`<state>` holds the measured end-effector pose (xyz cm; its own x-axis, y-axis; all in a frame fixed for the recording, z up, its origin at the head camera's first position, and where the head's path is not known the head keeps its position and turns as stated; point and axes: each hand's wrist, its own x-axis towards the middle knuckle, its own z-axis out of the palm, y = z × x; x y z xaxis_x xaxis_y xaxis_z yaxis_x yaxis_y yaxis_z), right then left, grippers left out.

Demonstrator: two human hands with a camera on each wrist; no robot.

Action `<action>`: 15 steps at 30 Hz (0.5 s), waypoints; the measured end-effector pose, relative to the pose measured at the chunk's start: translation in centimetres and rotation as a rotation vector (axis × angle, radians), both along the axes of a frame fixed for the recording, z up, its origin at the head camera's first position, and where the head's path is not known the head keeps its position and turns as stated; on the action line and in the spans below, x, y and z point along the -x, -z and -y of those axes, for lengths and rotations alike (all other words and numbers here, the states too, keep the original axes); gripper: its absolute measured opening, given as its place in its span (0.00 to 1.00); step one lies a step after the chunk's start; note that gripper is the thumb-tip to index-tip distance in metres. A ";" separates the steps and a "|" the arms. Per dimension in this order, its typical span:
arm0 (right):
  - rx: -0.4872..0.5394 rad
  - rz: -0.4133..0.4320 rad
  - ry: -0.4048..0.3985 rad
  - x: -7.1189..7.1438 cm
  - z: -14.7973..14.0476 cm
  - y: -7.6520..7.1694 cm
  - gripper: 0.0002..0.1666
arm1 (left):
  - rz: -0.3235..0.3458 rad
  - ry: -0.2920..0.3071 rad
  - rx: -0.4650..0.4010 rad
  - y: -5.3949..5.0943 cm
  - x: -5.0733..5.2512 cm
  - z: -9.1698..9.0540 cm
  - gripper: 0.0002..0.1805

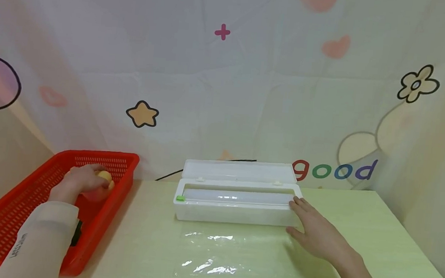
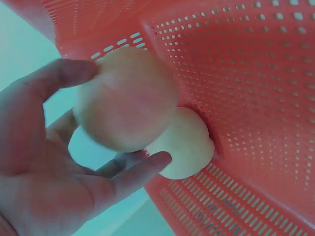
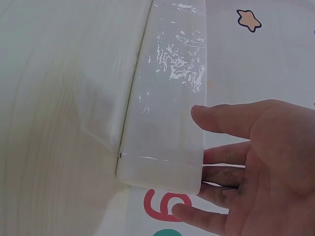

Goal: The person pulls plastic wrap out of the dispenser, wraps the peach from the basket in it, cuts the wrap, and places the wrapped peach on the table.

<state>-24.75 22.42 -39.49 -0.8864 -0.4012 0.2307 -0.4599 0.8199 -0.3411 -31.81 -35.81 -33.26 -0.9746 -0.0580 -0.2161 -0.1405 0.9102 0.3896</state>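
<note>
Clear film (image 1: pixel 210 255) lies in front of the white dispenser (image 1: pixel 235 216), whose long axis runs left to right; your right hand (image 1: pixel 319 233), fingers spread, touches its right end. Left of the dispenser, inside the red basket (image 1: pixel 116 205), your left hand (image 1: pixel 81 179) grips a round fruit (image 2: pixel 128 101).

In the head view, the word "good" (image 1: pixel 336 171) is printed in lower case on the pale backdrop (image 1: pixel 228 113), low at the right; its letters are coloured red, green, blue and purple in turn. Higher up, left of the word, a magenta plus sign (image 1: pixel 222 32) is printed. Along the left sleeve (image 1: pixel 41 233), dark lettering (image 1: pixel 19 245) is set; "Let" can be made out at its start, but the rest cannot be read surely. In the right wrist view, the red "g" (image 3: pixel 158 215) and part of a green letter (image 3: pixel 167 232) are shown on the backdrop.
</note>
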 end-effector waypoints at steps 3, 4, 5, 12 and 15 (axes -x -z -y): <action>0.000 -0.005 -0.004 0.0 0.1 0.0 0.38 | -0.055 -0.015 0.035 -0.2 -0.2 -0.1 0.43; 0.001 -0.003 -0.005 0.0 0.1 0.0 0.38 | -0.067 -0.022 0.038 -0.4 -0.3 -0.2 0.45; 0.002 0.000 -0.006 -0.1 0.1 0.0 0.38 | -0.081 -0.032 0.038 -0.5 -0.4 -0.3 0.46; 0.008 0.007 -0.007 -0.1 0.0 0.0 0.39 | -0.172 -0.116 0.004 -1.4 -0.7 -1.9 0.47; 0.010 0.005 -0.010 -0.1 0.0 0.1 0.39 | -0.212 -0.129 -0.045 -1.9 -0.8 -2.7 0.44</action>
<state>-24.67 22.44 -39.56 -0.8837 -0.4074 0.2305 -0.4660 0.8120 -0.3514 -30.98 -33.11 -31.32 -0.9837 -0.1794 -0.0130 -0.1650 0.8714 0.4621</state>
